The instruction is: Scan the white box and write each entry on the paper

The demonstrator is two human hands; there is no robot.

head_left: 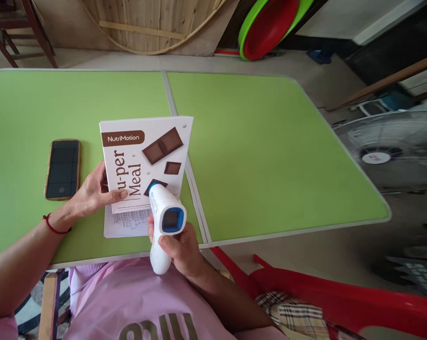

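Observation:
My left hand [95,189] grips the lower left edge of a white box [146,156] marked "NutriMotion", with chocolate pieces printed on its front. The thumb lies across the front; the other fingers are hidden behind. Wrapped round the handle of a white and blue infrared thermometer [164,217] is my right hand [180,245]. The thermometer's nose overlaps the box's lower part, its dark screen facing me; whether it touches the box I cannot tell. Beneath the box lies a sheet of paper with handwriting [124,224], partly covered.
A phone [62,169] lies left of my left hand on the green folding table [270,156]. A metal strip [195,198] crosses the tabletop. Beyond the right edge stands a fan [376,153]. A red plastic chair [305,283] is at my right, with basins [270,28] behind the table.

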